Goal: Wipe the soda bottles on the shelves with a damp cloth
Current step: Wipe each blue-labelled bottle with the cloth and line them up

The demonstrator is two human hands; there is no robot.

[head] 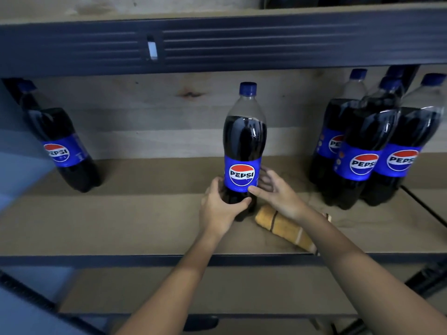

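Two hands frame one dark plastic cola bottle with a blue label and blue cap [244,146], standing upright mid-shelf on the brown wooden shelf board [135,218]. Left hand [219,209] curls round its base from seven o'clock; right hand [275,192] is spread, thumb touching the label at four o'clock. Rolled orange cloth with dark stripes [283,227] lies under the right wrist, unheld. Likely the bottle is being positioned; wiping next requires picking up that cloth.
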